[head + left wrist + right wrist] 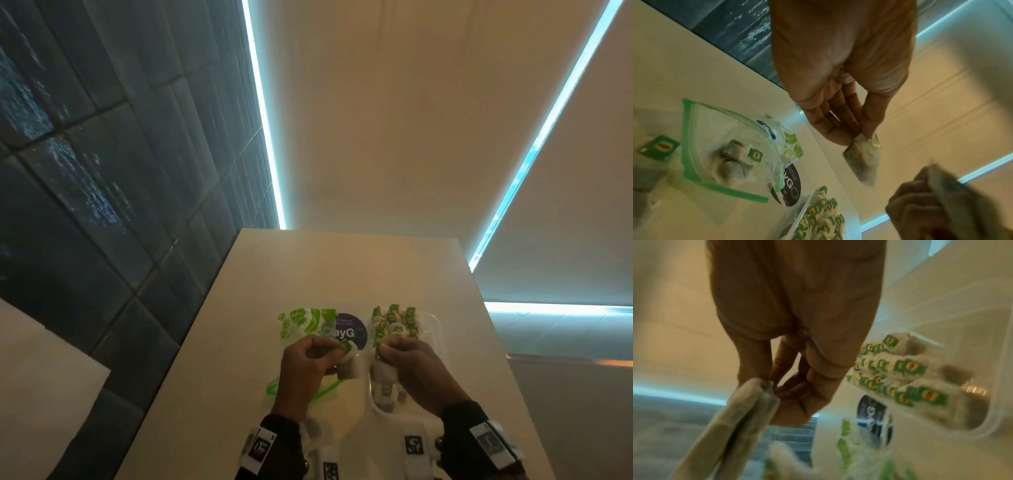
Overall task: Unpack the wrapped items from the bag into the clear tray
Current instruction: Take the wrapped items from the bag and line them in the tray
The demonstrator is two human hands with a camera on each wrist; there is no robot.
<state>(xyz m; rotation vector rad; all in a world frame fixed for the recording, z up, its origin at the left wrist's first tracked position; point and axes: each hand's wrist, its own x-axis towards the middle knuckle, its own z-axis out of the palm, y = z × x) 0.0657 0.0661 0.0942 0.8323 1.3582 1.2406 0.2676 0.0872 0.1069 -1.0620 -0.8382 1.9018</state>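
Note:
A zip bag (301, 329) with a green seal lies on the white table (342, 267), its mouth toward me. In the left wrist view the zip bag (721, 146) still holds a few wrapped tea bags (740, 155). To its right stands the clear tray (433, 329), packed with several green-tagged tea bags (394, 322). My left hand (337, 349) pinches one tea bag (861, 160) above the zip bag's mouth. My right hand (387, 347) pinches two flat tea bags (742, 418) over the tray's near half. The two hands are close together.
A round dark sticker (349, 329) sits on the table between bag and tray. A loose tea bag with a green tag (657, 147) lies near my left wrist. The table's left edge drops to a dark tiled floor (102, 171).

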